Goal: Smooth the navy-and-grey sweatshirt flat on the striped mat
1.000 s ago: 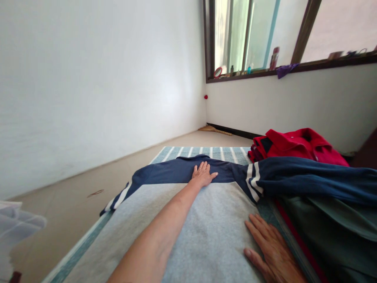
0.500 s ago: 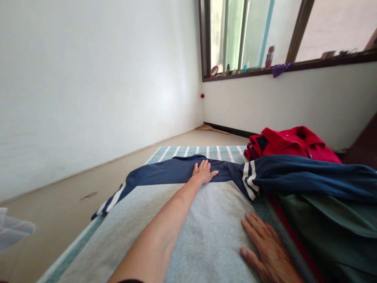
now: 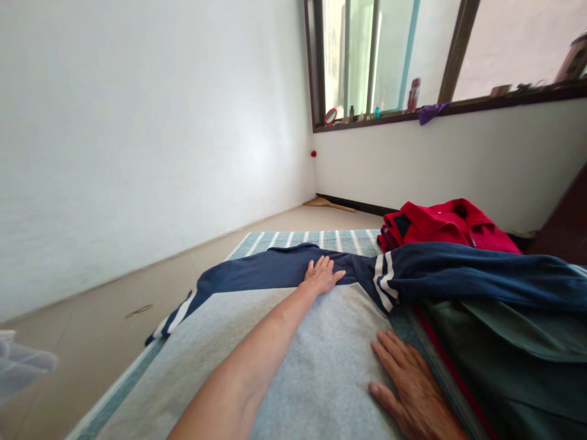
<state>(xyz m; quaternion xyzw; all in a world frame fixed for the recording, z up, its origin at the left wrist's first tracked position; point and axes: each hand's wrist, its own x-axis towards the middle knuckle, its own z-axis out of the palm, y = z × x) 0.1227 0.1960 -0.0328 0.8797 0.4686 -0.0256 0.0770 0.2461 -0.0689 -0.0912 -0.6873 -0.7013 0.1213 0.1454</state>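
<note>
A grey shirt with navy shoulders and white-striped sleeves lies spread flat on a striped mat. My left hand reaches far forward and rests flat, fingers stretched out, on the navy collar band. My right hand lies flat with fingers apart on the grey fabric near the shirt's right edge. Neither hand holds anything.
A pile of clothes lies to the right: a red garment, a navy one and a dark green one. A window sill carries small bottles. White walls, beige floor, a broom in the corner.
My left hand has slid slightly along the collar band. The view has shifted a little; the right hand stays flat on the grey fabric.
</note>
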